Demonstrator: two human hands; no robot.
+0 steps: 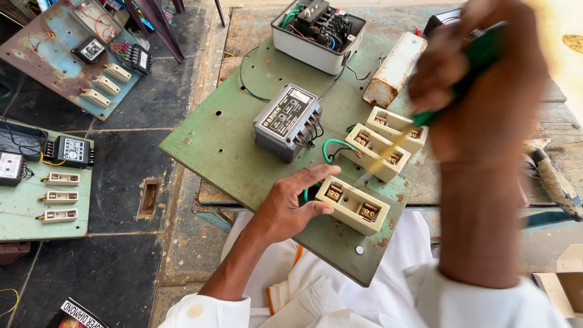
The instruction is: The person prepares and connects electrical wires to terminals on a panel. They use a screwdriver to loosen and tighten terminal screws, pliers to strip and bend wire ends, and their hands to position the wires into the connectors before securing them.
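My left hand [291,203] rests half-open against the nearest cream fuse holder [352,205], whose long axis runs down to the right across the green board [218,140]. My right hand [473,79] grips a green-handled screwdriver [425,115], tip angled down-left just above the holder.

A worn green metal board [225,140], flecked with rust, carries three cream fuse holders [352,205] with brass-coloured terminals, a grey meter box [285,121] with a black-and-white faceplate, and a white casing [317,33] packed with black parts and green, blue and red wires. The right hand [467,67] grips a screwdriver [425,112] with a green handle and yellowish shaft; the left hand [291,203] emerges from a white garment with an orange trim. Beyond, a blue, rust-blotched panel [54,54] lies on dark floor tiles [121,182].
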